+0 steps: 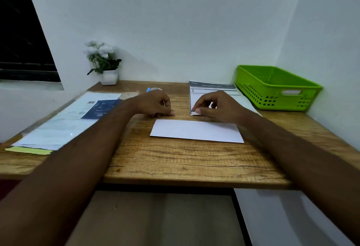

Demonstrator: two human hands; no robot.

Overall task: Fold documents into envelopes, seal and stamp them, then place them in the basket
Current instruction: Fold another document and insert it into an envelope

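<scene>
Now the 2 hands are out over the brown wooden worktop. The right hand has its fingers bent, and thumb and forefinger pinch the near left corner of the printed white document sheet with grey header bars. This sheet lies flat at the far right, just beside the bright green perforated plastic basket in the corner.

The left hand rests on the wood with its fingers curled under and the thumb tip touching the surface. I cannot tell if they hold something small.

A plain white oblong paper lies flat just on the near side of both hands, and the right wrist is over its far right edge. No finger touches it.

At the left lies a pile of papers under a clear plastic sleeve, and behind it stands a small white pot with white flowers.
</scene>
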